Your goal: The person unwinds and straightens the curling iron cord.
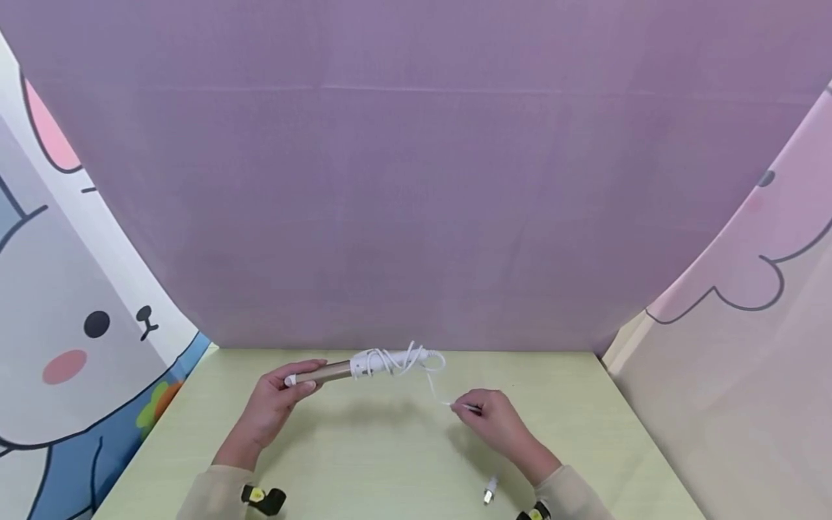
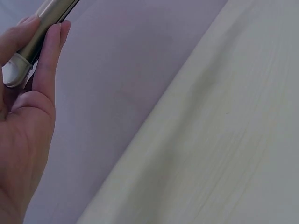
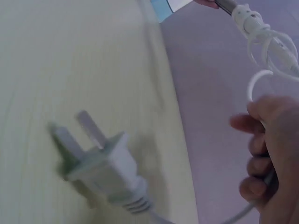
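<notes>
My left hand grips a slim hair straightener near its white tip, thumb along the near side. Its barrel is gold and its handle white, held slightly tilted above the table. In the left wrist view, a narrow slit runs along the gold barrel. The white cord is wound in loose loops around the handle. From those loops a length of it leads to my right hand, whose curled fingers hold it. Below that hand dangles the two-pin plug, large and blurred in the right wrist view.
A pale yellow-green table lies beneath both hands. Behind it rises a purple cloth backdrop. Cartoon-printed panels flank the table on the left and right. Dark camera straps sit at both wrists.
</notes>
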The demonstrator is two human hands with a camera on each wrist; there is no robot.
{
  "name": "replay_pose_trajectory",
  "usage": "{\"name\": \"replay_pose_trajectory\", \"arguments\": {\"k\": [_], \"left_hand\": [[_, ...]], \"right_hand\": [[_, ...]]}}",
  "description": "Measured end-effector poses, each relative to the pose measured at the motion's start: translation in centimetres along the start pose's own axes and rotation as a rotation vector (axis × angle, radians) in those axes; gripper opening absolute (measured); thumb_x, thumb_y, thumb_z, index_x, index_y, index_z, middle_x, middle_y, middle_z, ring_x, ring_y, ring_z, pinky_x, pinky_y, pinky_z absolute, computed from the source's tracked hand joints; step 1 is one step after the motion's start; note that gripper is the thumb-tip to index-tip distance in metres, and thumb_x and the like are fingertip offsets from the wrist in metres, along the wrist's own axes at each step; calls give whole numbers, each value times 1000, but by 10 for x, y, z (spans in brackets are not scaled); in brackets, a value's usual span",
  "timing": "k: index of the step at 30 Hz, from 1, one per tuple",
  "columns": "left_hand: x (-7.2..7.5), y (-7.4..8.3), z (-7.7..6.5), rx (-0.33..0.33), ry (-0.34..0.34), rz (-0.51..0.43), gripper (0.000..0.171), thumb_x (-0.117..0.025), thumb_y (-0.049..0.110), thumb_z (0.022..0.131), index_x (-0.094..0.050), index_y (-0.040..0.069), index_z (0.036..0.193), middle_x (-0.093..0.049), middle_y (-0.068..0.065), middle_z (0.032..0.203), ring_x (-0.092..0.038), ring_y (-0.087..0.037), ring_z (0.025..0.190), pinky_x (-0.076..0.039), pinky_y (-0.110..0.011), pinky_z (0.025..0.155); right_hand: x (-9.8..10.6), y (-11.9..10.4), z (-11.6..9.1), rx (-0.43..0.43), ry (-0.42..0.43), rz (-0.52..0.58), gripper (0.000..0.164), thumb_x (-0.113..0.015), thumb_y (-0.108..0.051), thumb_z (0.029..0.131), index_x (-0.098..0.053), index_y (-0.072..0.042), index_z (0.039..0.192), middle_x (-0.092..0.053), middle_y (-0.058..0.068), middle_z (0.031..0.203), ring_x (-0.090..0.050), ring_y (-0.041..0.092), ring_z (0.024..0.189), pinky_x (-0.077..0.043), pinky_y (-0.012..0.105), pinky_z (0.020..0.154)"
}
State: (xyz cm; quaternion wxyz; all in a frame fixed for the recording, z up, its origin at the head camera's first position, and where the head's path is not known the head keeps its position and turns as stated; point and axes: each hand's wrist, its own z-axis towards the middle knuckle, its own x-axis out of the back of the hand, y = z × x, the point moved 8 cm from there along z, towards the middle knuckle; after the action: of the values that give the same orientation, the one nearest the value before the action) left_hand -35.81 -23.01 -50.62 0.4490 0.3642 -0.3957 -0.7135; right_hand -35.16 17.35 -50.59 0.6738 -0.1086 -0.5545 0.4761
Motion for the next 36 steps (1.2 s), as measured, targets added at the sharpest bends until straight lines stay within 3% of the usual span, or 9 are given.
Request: {"name": "replay_pose_trajectory", "arguments": {"k": [5,10,15,22,26,33,36], "left_hand": [[4,-1,1,15,38,27,38,-63,-15,104,-67,-10,142,-74,0,142,-70,-19,129,-58,-37,106],[7,-3,0,38,71,86,38,-68,-10,104,-66,-10,142,-74,1,142,-70,-17,128,-60,-34,104],[12,-8,1,96,119,204,39,-76,-1,103,-70,-4,141,-75,0,141,-70,-16,125,-60,-28,99],[14,-11,-1,141,135,314,38,-80,6,101,-74,1,139,-75,-2,142,-66,-15,130,-57,-24,96],[13,-14,-3,144,119,316,38,-80,7,101,-74,0,138,-75,-1,142,-64,-11,132,-57,-25,99],[7,-17,-5,143,81,284,36,-78,3,102,-73,-3,138,-76,-2,141,-67,-21,133,-59,-28,101],[4,-17,-6,153,72,291,36,-78,4,102,-73,-3,138,-76,-1,141,-67,-15,131,-58,-28,101]], "right_hand": [[-13,-14,-7,127,-156,-16,16,-79,-20,105,-84,-11,91,-61,-18,76,-48,-5,65,-49,21,59],[-14,-37,-14,249,-202,1,17,-80,-20,104,-82,-17,87,-60,-20,76,-45,-8,64,-47,17,56],[-1,-62,-15,380,-113,54,19,-82,-10,102,-79,-23,87,-56,-15,72,-42,-10,65,-42,12,54],[25,-81,-11,486,84,66,21,-84,3,95,-81,-18,95,-58,-9,72,-42,-7,64,-37,9,51],[35,-82,-7,484,139,81,25,-82,8,94,-81,-17,94,-55,-8,70,-41,-5,62,-35,10,50],[47,-76,3,449,191,100,28,-81,10,94,-80,-18,92,-51,-9,68,-39,-4,60,-33,12,49],[52,-70,7,411,212,128,30,-80,10,94,-80,-20,90,-52,-9,68,-39,-3,59,-33,14,48]]}}
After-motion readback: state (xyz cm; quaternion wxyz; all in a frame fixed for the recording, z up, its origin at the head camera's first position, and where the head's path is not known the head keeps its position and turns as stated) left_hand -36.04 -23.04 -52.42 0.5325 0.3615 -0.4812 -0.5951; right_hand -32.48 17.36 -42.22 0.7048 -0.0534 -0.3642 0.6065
